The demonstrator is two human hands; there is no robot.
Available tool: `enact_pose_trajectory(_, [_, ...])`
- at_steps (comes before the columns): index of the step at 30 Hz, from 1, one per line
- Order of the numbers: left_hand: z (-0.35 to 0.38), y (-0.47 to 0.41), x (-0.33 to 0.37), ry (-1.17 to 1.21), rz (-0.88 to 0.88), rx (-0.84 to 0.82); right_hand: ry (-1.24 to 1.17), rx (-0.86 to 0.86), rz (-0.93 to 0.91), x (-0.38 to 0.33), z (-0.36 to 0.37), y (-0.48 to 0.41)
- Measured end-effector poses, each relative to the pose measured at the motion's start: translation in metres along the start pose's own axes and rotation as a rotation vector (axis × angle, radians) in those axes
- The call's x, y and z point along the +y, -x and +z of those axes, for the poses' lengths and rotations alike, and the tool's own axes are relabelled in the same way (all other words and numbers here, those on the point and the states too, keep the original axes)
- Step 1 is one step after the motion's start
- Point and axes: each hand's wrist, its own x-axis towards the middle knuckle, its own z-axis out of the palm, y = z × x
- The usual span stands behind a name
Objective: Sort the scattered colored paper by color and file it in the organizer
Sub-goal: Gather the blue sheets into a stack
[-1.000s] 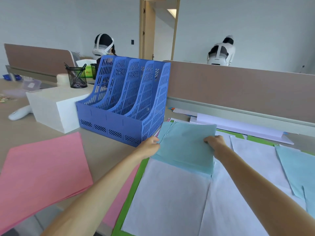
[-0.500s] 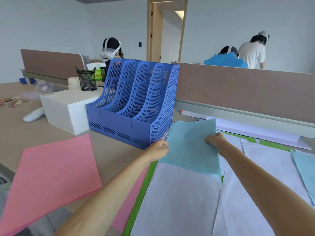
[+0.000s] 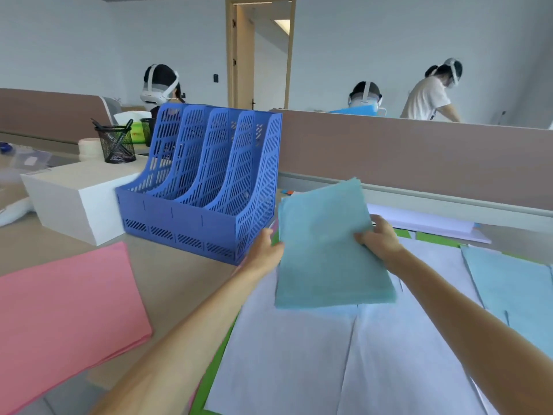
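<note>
Two hands share one load in my head view, the only view I have. The left hand (image 3: 264, 250) grips the left edge of the light blue stack (image 3: 326, 250), with its fingers hidden behind the paper. The right hand (image 3: 378, 239) grips the right edge, thumb on top and fingers curled round the sheets. I see the stack held off the desk (image 3: 179, 274), tilted with its far edge raised, just right of the blue organizer (image 3: 209, 187) and outside its compartments.

The organizer stands upright on the desk with its low open fronts turned toward me and to the left, and four perforated slots side by side. To its left a white box (image 3: 74, 199) touches it or nearly so; I cannot tell which. A black mesh pen cup (image 3: 116, 143) stands behind the box.

A pink stack (image 3: 65, 310) lies flat at the near left, well apart from the hands. Under and in front of the held stack I see pale lavender sheets (image 3: 284, 354) spread flat, with green paper (image 3: 431, 238) showing at their edges. More light blue sheets (image 3: 514, 289) lie at the right. A brown partition (image 3: 419, 157) runs along the far side of the desk.
</note>
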Motion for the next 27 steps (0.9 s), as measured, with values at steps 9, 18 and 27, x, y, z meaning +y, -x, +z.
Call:
enact_pose_trajectory(9, [0.023,0.012,0.061,0.475,0.168,0.186,-0.167,-0.072,-0.303,-0.036,-0.057,0.051])
enact_pose_trajectory(18, [0.036,0.048,0.07,0.266,0.349,0.22,-0.338,0.091,-0.281,-0.015,-0.057,0.087])
enact_pose_trajectory(27, [0.023,0.056,0.074,0.46,0.374,0.349,-0.415,0.023,-0.229,-0.013,-0.058,0.096])
